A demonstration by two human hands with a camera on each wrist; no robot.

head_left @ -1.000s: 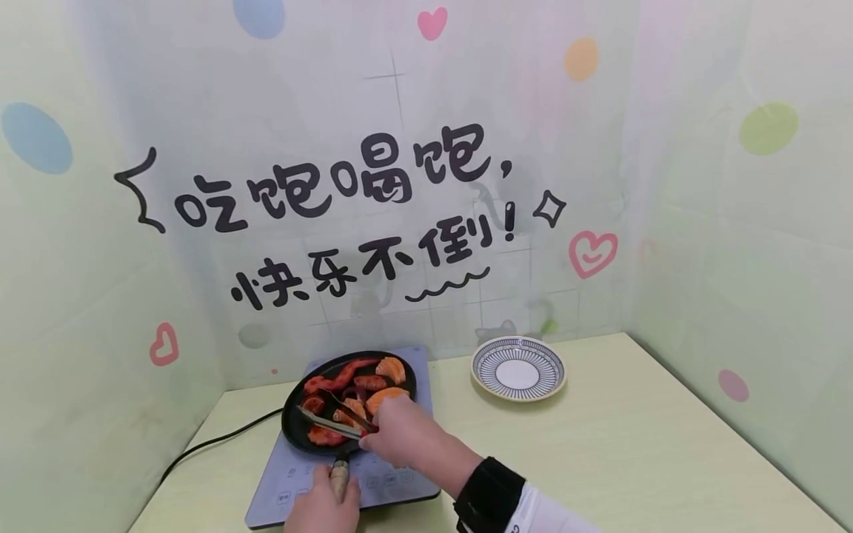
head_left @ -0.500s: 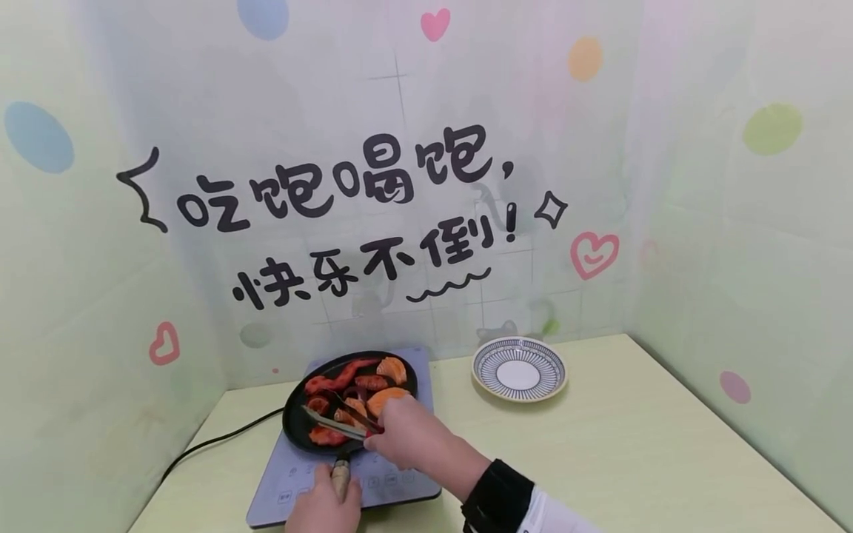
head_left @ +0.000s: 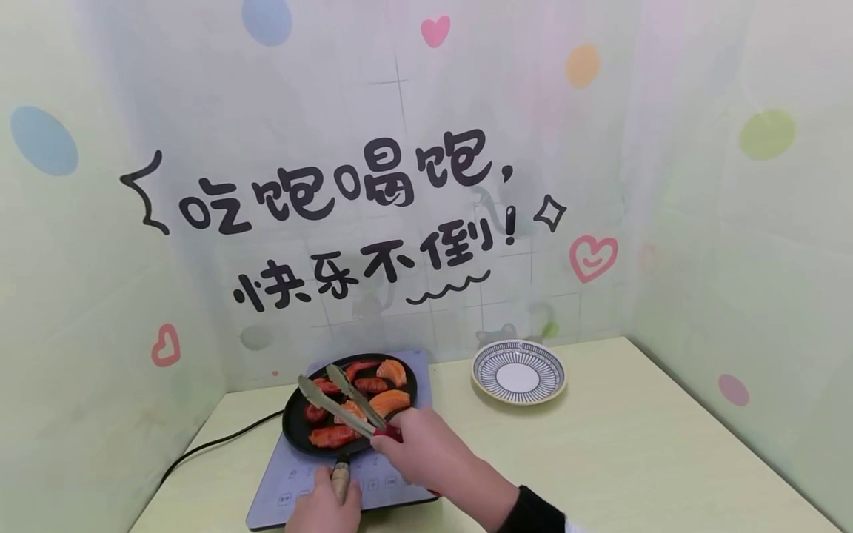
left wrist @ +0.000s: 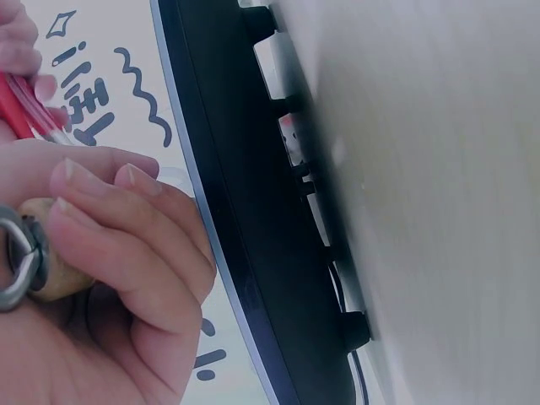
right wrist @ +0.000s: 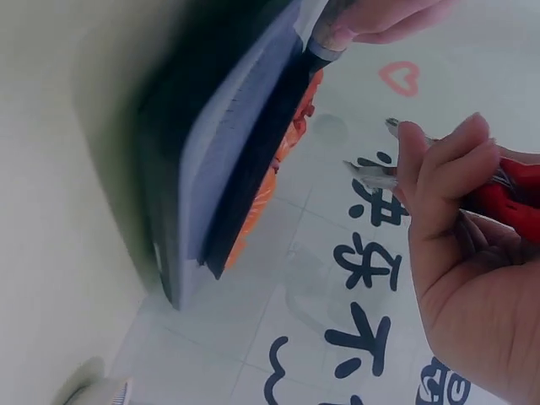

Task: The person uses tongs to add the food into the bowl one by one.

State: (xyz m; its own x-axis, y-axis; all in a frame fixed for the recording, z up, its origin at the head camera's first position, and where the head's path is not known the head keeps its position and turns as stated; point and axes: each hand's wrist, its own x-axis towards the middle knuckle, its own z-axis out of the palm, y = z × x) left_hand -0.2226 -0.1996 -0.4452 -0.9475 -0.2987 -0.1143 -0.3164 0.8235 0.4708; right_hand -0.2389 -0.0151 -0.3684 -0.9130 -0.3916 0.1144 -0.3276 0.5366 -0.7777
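My left hand [head_left: 323,507] grips the wooden handle [head_left: 340,483] of a black frying pan [head_left: 289,429]; in the left wrist view its fingers curl round that handle's end [left wrist: 67,274], which has a metal ring. Above the pan, my right hand [head_left: 433,448] holds metal tongs [head_left: 336,409] by their red grips [right wrist: 506,207]. The tongs' tips stand apart, raised over the food, with nothing seen between them. In the pan lie orange salmon-like slices [head_left: 389,403], a red sausage-like piece [head_left: 329,437] and several other reddish pieces, partly hidden by the tongs.
The pan sits on a flat induction cooker [head_left: 273,477] with touch keys. A black cord [head_left: 220,442] runs left from it. A blue-and-white patterned plate [head_left: 483,377] stands at the back right of the pale table [head_left: 620,444]. Printed curtains [head_left: 426,89] enclose the table.
The tongs have lifted from the food in the pan, and my right hand has moved slightly right and down in view. The left hand keeps its grip on the handle.
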